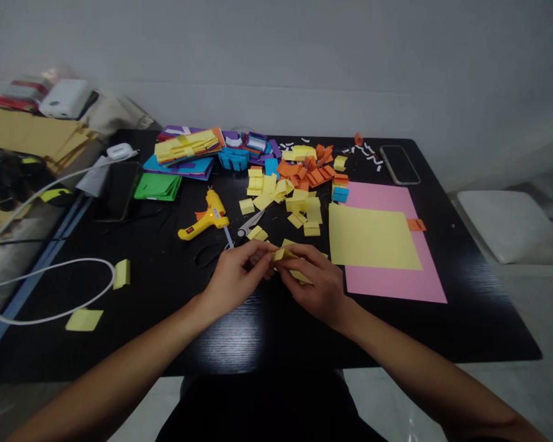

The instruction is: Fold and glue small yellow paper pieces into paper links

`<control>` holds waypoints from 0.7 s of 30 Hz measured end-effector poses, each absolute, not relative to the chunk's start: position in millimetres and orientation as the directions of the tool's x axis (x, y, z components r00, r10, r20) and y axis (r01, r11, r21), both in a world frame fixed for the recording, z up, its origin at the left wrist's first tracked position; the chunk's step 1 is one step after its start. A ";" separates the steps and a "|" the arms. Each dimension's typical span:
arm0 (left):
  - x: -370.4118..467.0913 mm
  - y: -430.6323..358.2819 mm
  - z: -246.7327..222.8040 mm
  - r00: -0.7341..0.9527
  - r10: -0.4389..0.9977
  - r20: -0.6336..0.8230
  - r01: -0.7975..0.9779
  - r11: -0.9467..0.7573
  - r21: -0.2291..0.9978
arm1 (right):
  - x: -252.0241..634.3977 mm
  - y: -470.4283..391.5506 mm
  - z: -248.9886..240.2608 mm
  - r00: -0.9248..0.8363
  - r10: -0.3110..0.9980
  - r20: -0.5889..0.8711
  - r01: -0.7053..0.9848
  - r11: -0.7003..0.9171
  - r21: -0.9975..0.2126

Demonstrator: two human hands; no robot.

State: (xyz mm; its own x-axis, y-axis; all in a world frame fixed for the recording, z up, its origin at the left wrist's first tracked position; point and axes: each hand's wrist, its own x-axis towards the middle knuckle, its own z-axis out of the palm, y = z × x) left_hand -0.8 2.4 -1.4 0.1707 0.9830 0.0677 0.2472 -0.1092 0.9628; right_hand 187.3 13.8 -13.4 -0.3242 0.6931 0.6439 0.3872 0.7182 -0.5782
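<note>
Between my two hands is a small folded piece of yellow paper (282,253). My left hand (239,270) pinches its left side with thumb and fingers. On its right side the fingers of my right hand (316,279) are closed. More yellow paper lies partly hidden under my right hand. Just beyond my hands are scissors (252,223), their handles partly covered, and a heap of folded yellow pieces (304,205). Left of them rests a yellow glue gun (207,218) with a glue stick (229,236) poking out.
Orange folded pieces (306,172) and bundled coloured papers (188,147) lie at the back of the black table (470,325). Yellow (373,239) and pink sheets (396,287) are at right, a phone (400,164) behind them. A white cable (46,265) loops at left near two yellow pieces.
</note>
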 end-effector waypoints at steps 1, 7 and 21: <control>-1.3 2.2 -1.5 0.184 0.979 0.093 0.281 -0.143 0.949 | 187.3 13.9 -13.8 -0.325 0.698 0.638 0.388 0.714 -0.583; -1.5 1.1 -1.3 0.198 0.958 0.209 0.419 -0.276 0.865 | 187.8 13.9 -17.0 -0.336 0.711 0.618 0.410 0.701 -0.583; -2.8 0.5 -3.3 0.145 0.965 0.216 0.469 -0.260 0.844 | 182.9 8.0 -21.1 -0.224 0.836 0.500 0.327 0.548 -0.770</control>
